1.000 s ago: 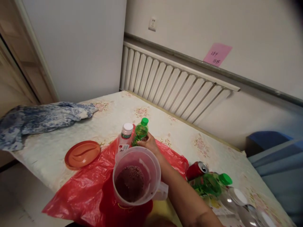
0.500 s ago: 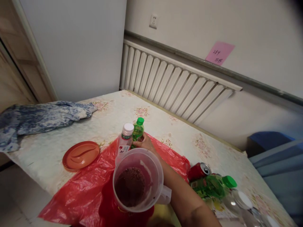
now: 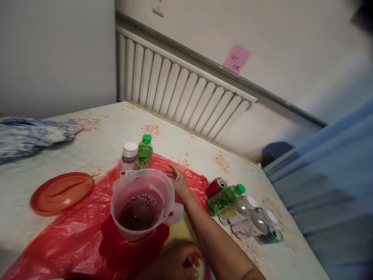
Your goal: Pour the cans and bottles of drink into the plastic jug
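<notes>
My right hand [image 3: 177,181] is open above the red plastic bag [image 3: 72,233], just behind the jug, with its fingers apart and nothing in them. A translucent jug [image 3: 171,214] with a handle holds dark brown, bubbly liquid. It stands in front of an upright clear bottle with a white cap [image 3: 129,149] and an upright green-capped bottle [image 3: 145,153], both apart from the hand. At the bottom edge, my left hand [image 3: 182,256] is dim, its fingers loosely bent and apart, beside a yellow surface [image 3: 179,233]. I see nothing in it.
An orange oval dish [image 3: 62,192] lies on the left. On the right lie a red can [image 3: 215,186], a green bottle [image 3: 225,198] and several clear bottles and cans. Blue patterned cloth [image 3: 35,134] rests at far left. A radiator [image 3: 175,85] lines the wall; blue curtain [image 3: 329,186] hangs right.
My right hand has let go of the upright green-capped bottle and drawn back to the right. My left hand has come into view at the bottom. The camera view has swung to the right.
</notes>
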Available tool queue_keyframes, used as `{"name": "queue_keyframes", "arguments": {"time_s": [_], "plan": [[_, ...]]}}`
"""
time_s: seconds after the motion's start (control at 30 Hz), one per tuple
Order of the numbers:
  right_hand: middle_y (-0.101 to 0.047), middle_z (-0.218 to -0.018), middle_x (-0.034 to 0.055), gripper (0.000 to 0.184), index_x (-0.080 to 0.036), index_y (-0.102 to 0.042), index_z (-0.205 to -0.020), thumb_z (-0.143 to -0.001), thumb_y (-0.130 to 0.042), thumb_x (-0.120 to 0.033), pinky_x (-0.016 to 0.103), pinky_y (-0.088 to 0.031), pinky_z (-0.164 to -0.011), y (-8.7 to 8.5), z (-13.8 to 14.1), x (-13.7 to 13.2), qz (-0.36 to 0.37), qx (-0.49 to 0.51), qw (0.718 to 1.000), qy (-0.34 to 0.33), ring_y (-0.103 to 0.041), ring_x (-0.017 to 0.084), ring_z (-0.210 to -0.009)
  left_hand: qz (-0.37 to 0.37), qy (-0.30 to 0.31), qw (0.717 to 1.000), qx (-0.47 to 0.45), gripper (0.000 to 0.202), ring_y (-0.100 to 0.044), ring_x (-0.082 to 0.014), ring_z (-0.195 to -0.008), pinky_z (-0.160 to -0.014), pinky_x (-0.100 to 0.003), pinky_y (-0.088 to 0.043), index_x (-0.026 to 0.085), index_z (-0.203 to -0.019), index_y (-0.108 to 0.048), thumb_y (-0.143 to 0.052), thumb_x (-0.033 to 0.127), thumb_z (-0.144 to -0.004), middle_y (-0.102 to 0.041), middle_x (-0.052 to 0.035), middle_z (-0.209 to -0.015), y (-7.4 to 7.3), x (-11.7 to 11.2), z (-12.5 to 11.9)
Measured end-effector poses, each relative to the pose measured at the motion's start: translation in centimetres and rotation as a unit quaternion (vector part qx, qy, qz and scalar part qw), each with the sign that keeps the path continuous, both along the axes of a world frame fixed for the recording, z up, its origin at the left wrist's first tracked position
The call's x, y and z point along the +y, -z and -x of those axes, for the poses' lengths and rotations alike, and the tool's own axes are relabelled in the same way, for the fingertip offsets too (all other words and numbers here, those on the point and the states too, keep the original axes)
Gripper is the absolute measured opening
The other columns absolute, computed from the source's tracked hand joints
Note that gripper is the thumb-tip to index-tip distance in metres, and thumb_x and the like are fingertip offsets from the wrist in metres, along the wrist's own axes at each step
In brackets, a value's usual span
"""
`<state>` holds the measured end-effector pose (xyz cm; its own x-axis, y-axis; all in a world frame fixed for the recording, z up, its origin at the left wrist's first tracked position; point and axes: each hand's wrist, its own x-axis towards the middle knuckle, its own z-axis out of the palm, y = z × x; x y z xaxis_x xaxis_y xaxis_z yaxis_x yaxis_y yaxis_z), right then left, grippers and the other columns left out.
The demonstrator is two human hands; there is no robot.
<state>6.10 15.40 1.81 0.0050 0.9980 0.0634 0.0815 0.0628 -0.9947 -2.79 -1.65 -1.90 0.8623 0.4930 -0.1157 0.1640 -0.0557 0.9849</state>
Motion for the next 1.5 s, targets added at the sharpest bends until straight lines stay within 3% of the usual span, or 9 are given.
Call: {"name": "queue_keyframes", "arguments": {"time_s": [0.2, 0.37, 0.53, 0.73, 0.83, 1.0, 1.2, 1.37, 1.5], "plan": [[-0.072, -0.1, 0.0046, 0.049, -0.023, -0.065, -0.11, -0.062, -0.074, -0.019, 0.038, -0.057, -0.083, 0.1, -5.3, -11.3, -0.008, 0.002, 0.996, 0.092, -0.07, 0.022, -0.089, 0.017, -0.01, 0.999, -0.033, 0.032, -0.053, -0.0141, -0.076, -0.068, -0.025, -0.043, 0.018, -0.099, -0.063, -0.056, 0.018, -0.068, -0.063, 0.0002, -0.086, -0.9, 0.2, -0.6], [-0.073, -0.092, 0.0059, 0.035, -0.02, -0.066, -0.104, -0.07, -0.069, -0.027, 0.037, -0.057, -0.08, 1.5, -9.8, -21.5, -0.004, -0.038, 0.97, 0.239, -0.07, 0.021, -0.082, 0.053, -0.001, 0.996, -0.07, 0.037, -0.053, -0.015, -0.078, -0.071, -0.027, -0.044, 0.017, -0.105, -0.062, -0.057, 0.021, -0.069, -0.061, -0.0015, -0.089, -0.3, 0.5, -0.9], [-0.072, -0.082, 0.0065, 0.037, -0.017, -0.066, -0.097, -0.064, -0.07, -0.034, 0.036, -0.056, -0.076, 3.1, -15.2, -26.7, 0.024, -0.103, 0.915, 0.39, -0.07, 0.023, -0.077, 0.116, 0.011, 0.989, -0.092, 0.038, -0.052, -0.0138, -0.073, -0.065, -0.026, -0.042, 0.017, -0.106, -0.061, -0.059, 0.024, -0.068, -0.058, -0.0014, -0.088, -0.4, 0.8, -1.2], [-0.07, -0.1, 0.012, 0.063, -0.014, -0.06, -0.111, -0.06, -0.072, -0.049, 0.033, -0.055, -0.076, 2.7, -19.9, -26.2, 0.014, -0.178, 0.818, 0.547, -0.069, 0.024, -0.086, 0.132, 0.019, 0.987, -0.091, 0.038, -0.053, -0.0135, -0.071, -0.064, -0.027, -0.041, 0.018, -0.104, -0.06, -0.059, 0.026, -0.066, -0.058, -0.0013, -0.088, -1.3, 0.8, -1.4], [-0.069, -0.098, 0.0108, 0.061, -0.015, -0.06, -0.105, -0.056, -0.074, -0.049, 0.03, -0.052, -0.07, 2.3, -21.1, -24.5, 0.015, -0.219, 0.781, 0.585, -0.066, 0.023, -0.082, 0.136, 0.023, 0.986, -0.089, 0.038, -0.052, -0.0134, -0.07, -0.063, -0.027, -0.041, 0.018, -0.103, -0.06, -0.059, 0.026, -0.066, -0.058, -0.001, -0.087, -1.3, 0.9, -1.5], [-0.06, -0.072, 0.0005, 0.041, -0.021, -0.052, -0.076, -0.053, -0.074, -0.046, 0.029, -0.045, -0.063, 2.5, -22.1, -22.0, 0.014, -0.263, 0.758, 0.597, -0.055, 0.018, -0.065, 0.137, 0.031, 0.985, -0.096, 0.04, -0.052, -0.0135, -0.072, -0.066, -0.027, -0.041, 0.016, -0.104, -0.06, -0.058, 0.026, -0.066, -0.057, -0.0014, -0.088, -1.0, 1.0, -1.7], [-0.042, -0.055, -0.0082, 0.046, -0.027, -0.037, -0.064, -0.052, -0.076, -0.047, 0.029, -0.037, -0.057, 3.0, -22.2, -20.8, 0.026, -0.305, 0.723, 0.619, -0.041, 0.014, -0.054, 0.14, 0.036, 0.985, -0.093, 0.04, -0.052, -0.0139, -0.073, -0.067, -0.028, -0.041, 0.017, -0.105, -0.059, -0.06, 0.028, -0.066, -0.057, -0.0015, -0.088, -1.3, 1.0, -1.8], [-0.046, -0.053, -0.0065, 0.047, -0.028, -0.035, -0.062, -0.054, -0.073, -0.056, 0.029, -0.039, -0.055, 2.7, -22.2, -20.7, 0.035, -0.32, 0.717, 0.618, -0.044, 0.016, -0.054, 0.131, 0.041, 0.986, -0.091, 0.04, -0.052, -0.0142, -0.073, -0.067, -0.028, -0.041, 0.018, -0.104, -0.059, -0.06, 0.03, -0.066, -0.058, -0.0016, -0.089, -1.6, 1.0, -2.0], [-0.057, -0.06, 0.0003, 0.039, -0.027, -0.042, -0.066, -0.058, -0.069, -0.054, 0.031, -0.042, -0.056, 2.0, -21.1, -21.8, 0.036, -0.322, 0.729, 0.602, -0.052, 0.02, -0.058, 0.134, 0.042, 0.986, -0.093, 0.04, -0.052, -0.014, -0.073, -0.067, -0.028, -0.041, 0.018, -0.104, -0.06, -0.061, 0.029, -0.066, -0.058, -0.0012, -0.087, -1.5, 1.0, -2.1]]}}
